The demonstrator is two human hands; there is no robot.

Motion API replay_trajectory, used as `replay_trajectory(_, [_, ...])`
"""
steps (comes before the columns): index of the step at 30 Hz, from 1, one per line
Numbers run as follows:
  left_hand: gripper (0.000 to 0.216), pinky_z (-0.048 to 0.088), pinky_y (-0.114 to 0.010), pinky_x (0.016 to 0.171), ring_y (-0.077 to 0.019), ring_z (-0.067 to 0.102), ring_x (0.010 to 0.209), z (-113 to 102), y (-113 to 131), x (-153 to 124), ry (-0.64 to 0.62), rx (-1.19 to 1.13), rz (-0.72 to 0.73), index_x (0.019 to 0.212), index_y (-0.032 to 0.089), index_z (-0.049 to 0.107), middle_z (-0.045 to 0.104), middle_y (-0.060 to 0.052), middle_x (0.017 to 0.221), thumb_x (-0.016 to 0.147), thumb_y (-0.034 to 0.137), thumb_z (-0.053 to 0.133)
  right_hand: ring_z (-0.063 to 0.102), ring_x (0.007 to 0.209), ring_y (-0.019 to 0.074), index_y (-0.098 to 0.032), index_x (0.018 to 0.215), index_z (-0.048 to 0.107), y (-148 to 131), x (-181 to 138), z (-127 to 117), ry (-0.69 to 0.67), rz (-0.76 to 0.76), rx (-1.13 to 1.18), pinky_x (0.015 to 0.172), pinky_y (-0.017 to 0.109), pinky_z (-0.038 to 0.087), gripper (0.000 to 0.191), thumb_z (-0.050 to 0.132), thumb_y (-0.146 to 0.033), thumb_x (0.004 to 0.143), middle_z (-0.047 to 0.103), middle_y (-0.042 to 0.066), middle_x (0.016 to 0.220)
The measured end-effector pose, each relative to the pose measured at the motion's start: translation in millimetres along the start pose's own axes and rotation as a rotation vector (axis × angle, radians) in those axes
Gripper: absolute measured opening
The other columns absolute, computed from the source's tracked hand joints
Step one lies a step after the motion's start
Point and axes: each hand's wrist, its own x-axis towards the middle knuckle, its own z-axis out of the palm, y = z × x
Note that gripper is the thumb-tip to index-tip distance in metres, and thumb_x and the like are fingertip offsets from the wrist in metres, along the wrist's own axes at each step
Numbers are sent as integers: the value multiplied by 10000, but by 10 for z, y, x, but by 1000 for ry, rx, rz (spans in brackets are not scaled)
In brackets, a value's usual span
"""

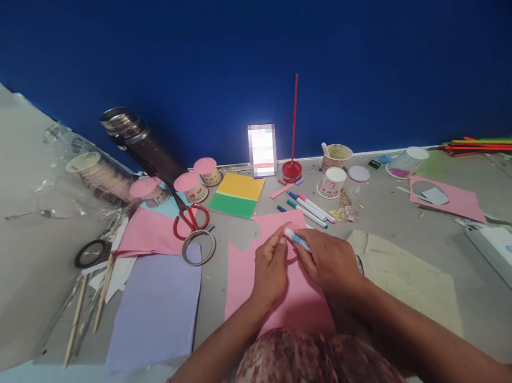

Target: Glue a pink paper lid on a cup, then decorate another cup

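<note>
Over the far part of the pink sheet (240, 285), a small glue stick (301, 241) slants between the two hands, its white end toward the left fingertips. The right hand (333, 256) is wrapped firmly around its barrel, while the thumb and fingers of the left hand (269, 263) are pinched together on the left edge of a pink paper piece (291, 253), whose outline is partly hidden. The stick looks light, stiff and hard-walled; its smooth barrel could turn or slip in a loose grip, so the labelled middle seems the best place to hold it, away from the white end. The paper piece looks thin and bendy, likely to crease under hard pressure, so a light pinch at its edge should suit it. Left of the pink sheet lie a purple sheet (156, 304), a tape roll (213, 247) and red-handled scissors (191, 220). Near its far left corner is a yellow and green packet (238, 195); beyond its far right corner lie several markers (307, 212), with a decorated paper cup (332, 183) farther back.
</note>
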Motion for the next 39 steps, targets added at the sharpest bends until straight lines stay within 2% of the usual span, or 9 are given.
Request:
replay_trajectory(4, [358,488,-447,1153,-272,668,1276,18,-42,-19,11,-41,-32,1183,207,797,777,-94,1285,912,412,681,761,804,229,-222,1187,715,24,6,5,13,55,29,697,309,457,315,467,-387,1083,831,80,984])
replay_trajectory(8, [400,591,-338,841,-216,728,963,-7,-38,10,19,-134,-117,1163,202,769,808,-73,1068,804,378,773,738,822,233,-232,1183,716,55,18,-18,-72,15,10,699,318,436,303,459,-361,1088,812,74,968])
replay_trajectory(10, [316,577,-305,792,-184,708,849,-40,-19,44,32,-140,-128,1055,193,768,791,-41,911,793,370,776,715,811,229,-236,1179,721,57,21,-24,-119,-24,0,687,320,413,291,464,-337,1088,792,67,933])
replay_trajectory(13, [229,578,-326,850,-198,711,869,-88,-4,90,58,-65,-127,978,188,777,777,-37,840,815,346,756,672,764,220,-244,1166,727,42,19,-12,-134,-46,-28,655,319,373,275,477,-326,1084,753,56,857])
replay_trajectory(19, [341,530,-437,1100,-271,714,1181,-83,-107,39,57,136,11,1213,204,790,787,-88,1269,936,318,626,684,768,219,-221,1152,720,-3,-9,32,-62,-46,-13,681,324,405,287,457,-314,1086,774,74,894])
replay_trajectory(24, [393,458,-470,1212,-283,643,1358,-34,-221,-45,71,188,61,1306,234,756,730,-85,1404,956,352,621,736,807,219,-219,1142,709,8,-21,44,55,-24,42,728,324,473,240,492,-299,1077,814,71,972])
replay_trajectory(31, [391,594,-437,970,-275,746,1056,-66,-77,26,120,119,-65,1209,181,784,807,-118,1150,911,408,674,687,753,213,-223,1121,700,74,-6,55,58,-101,24,684,311,432,256,452,-276,1091,751,58,847])
replay_trajectory(34, [295,569,-439,997,-283,740,1064,-130,-28,103,162,159,-75,1068,178,825,811,-116,1114,858,348,708,646,707,199,-220,1119,696,57,-5,49,33,-163,-13,642,302,380,234,466,-236,1079,707,41,795])
replay_trajectory(39, [334,572,-471,999,-301,752,1049,-119,-39,85,138,249,-16,1119,187,822,822,-112,1069,897,374,656,616,654,201,-220,1100,696,3,-33,86,73,-142,-73,639,326,341,240,457,-238,1080,698,35,762])
